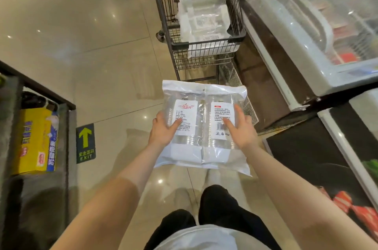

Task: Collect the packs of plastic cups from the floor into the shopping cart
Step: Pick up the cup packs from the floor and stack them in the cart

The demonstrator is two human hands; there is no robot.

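Item 1: pack of plastic cups [202,127]; clear bag with white top and bottom bands, two stacks of cups side by side, one white printed label on each stack; held in the air in front of the person, above the tiled floor [81,45], just short of the cart.

Item 2: left hand [165,129]; grips the left edge of the pack, thumb laid on top across the left label, remaining fingers hidden beneath the bag.

Item 3: right hand [241,129]; grips the right edge of the pack, thumb on the right label near its barcode, index finger stretched along the upper right side; other fingers out of sight under the bag.

Item 4: shopping cart [206,45]; dark wire frame, standing ahead of the held pack; already contains several similar clear packs [204,14] piled in the basket.

Item 5: chest freezers [306,34]; glass-lidded, along the right of the aisle, touching or just beside the cart's right side.

Item 6: floor sticker [86,143]; dark with a yellow-green arrow and the word EXIT, on the tiles to the left.

Item 7: yellow box [34,141]; lying in a dark shelf unit at far left.

Item 8: the person's dark trousers [221,208], at bottom centre.
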